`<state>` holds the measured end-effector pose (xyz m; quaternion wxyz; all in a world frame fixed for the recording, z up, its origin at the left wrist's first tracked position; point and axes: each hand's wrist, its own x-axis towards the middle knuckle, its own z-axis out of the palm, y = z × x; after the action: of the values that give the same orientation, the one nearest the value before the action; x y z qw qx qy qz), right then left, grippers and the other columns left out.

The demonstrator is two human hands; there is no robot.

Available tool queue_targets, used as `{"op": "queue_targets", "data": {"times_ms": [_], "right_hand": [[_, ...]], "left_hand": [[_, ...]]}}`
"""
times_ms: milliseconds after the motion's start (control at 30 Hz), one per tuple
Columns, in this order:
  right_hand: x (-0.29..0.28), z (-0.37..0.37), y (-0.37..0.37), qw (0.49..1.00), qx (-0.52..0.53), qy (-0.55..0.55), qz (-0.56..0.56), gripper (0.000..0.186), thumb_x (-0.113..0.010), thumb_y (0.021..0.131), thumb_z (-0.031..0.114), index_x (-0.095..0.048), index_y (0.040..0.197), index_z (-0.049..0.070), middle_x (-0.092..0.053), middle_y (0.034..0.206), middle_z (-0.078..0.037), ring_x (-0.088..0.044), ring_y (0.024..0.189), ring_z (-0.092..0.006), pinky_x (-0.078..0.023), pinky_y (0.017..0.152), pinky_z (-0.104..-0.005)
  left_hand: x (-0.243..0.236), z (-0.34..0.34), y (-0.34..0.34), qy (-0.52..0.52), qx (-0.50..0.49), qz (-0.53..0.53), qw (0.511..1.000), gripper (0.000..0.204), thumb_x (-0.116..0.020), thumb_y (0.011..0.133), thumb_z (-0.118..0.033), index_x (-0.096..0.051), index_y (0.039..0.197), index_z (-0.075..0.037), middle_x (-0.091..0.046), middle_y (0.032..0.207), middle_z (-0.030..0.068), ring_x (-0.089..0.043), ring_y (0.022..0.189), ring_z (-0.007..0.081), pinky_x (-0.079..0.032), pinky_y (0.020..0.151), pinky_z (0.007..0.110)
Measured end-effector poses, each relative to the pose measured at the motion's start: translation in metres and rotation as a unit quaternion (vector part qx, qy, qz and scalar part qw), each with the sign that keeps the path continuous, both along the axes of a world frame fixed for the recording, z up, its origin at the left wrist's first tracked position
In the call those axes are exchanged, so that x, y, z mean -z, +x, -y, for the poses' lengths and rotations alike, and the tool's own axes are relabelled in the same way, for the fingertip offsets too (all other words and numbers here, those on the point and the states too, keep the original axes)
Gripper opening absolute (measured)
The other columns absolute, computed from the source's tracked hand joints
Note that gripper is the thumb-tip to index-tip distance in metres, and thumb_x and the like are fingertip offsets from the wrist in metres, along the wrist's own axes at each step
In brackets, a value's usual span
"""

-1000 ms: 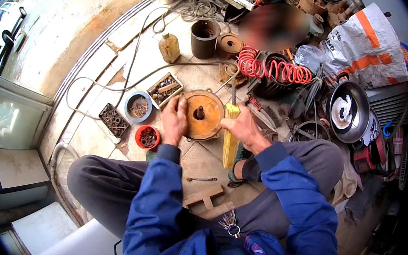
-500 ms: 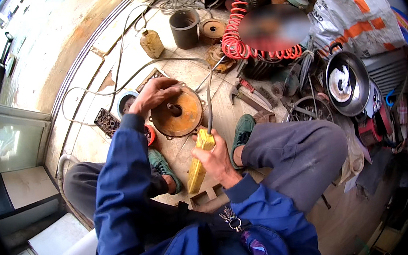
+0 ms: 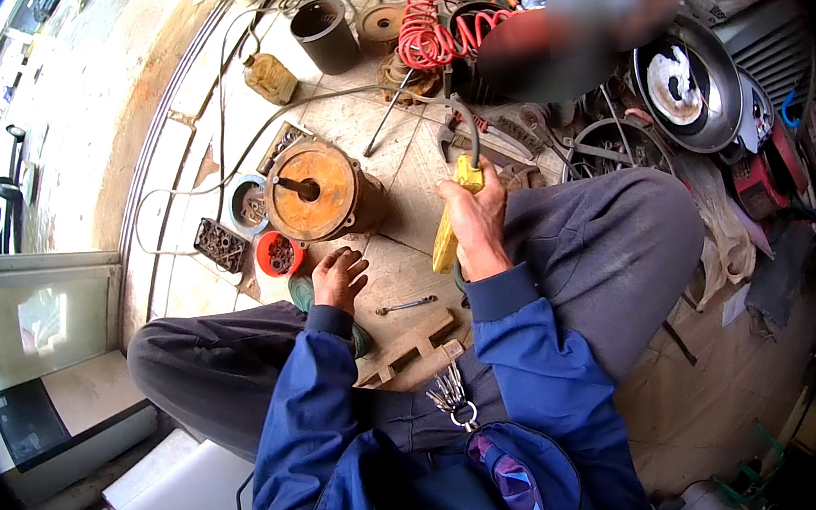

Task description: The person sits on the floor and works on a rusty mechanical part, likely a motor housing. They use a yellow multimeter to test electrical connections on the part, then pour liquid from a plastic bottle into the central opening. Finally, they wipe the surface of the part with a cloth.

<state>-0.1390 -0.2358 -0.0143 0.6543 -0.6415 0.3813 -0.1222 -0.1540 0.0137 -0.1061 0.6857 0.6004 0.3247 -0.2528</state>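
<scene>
My right hand [image 3: 480,215] is closed round a long yellow block-shaped device [image 3: 446,241] with a grey cable [image 3: 470,127] leaving its far end. It is held above the floor near my right knee. Between my knees my left hand [image 3: 337,278] holds nothing, its fingers spread and slightly curled. Just beyond that hand a rusty round metal housing [image 3: 341,197] stands on the floor, with a dark shaft [image 3: 295,187] sticking out of its orange-brown top. Neither hand touches the housing. A small wrench [image 3: 407,304] lies on the tiles close to me.
Left of the housing are a red bowl [image 3: 277,255], a blue-grey bowl [image 3: 249,203] and a black tray [image 3: 221,244], all with small hardware. A wooden piece [image 3: 417,353] lies before me. Beyond stand a yellowish bottle [image 3: 269,77], a dark cylinder [image 3: 324,38] and a red coiled hose [image 3: 421,17].
My left hand has left the housing's top and drawn back toward me. My right hand has carried the yellow device forward and right. The view has shifted, and the wrench now shows.
</scene>
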Motion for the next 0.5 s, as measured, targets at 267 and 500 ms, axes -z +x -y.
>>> {"op": "queue_targets", "data": {"times_ms": [267,500], "right_hand": [[-0.009,-0.002,0.005,0.999,-0.036,-0.021,-0.023,0.039,-0.072,0.078,0.016,-0.066,0.113,0.0,-0.072,0.097,-0.015,-0.07,0.087,-0.0308,-0.054,0.083,-0.0411],[-0.006,-0.001,0.012,0.999,-0.034,0.021,-0.001,0.036,-0.07,0.082,0.014,-0.066,0.115,0.0,-0.071,0.094,-0.013,-0.068,0.083,-0.0265,-0.054,0.08,-0.0394]], "left_hand": [[-0.034,-0.027,0.049,0.123,-0.181,0.252,0.943,0.043,-0.05,0.106,-0.045,-0.059,0.129,-0.01,-0.066,0.129,0.0111,-0.066,0.113,0.0259,-0.052,0.09,0.039],[-0.069,-0.029,0.138,0.258,0.003,0.276,0.926,0.043,-0.063,0.104,-0.043,-0.068,0.104,0.0,-0.062,0.089,0.0008,-0.053,0.079,0.0104,-0.045,0.07,0.027]]}}
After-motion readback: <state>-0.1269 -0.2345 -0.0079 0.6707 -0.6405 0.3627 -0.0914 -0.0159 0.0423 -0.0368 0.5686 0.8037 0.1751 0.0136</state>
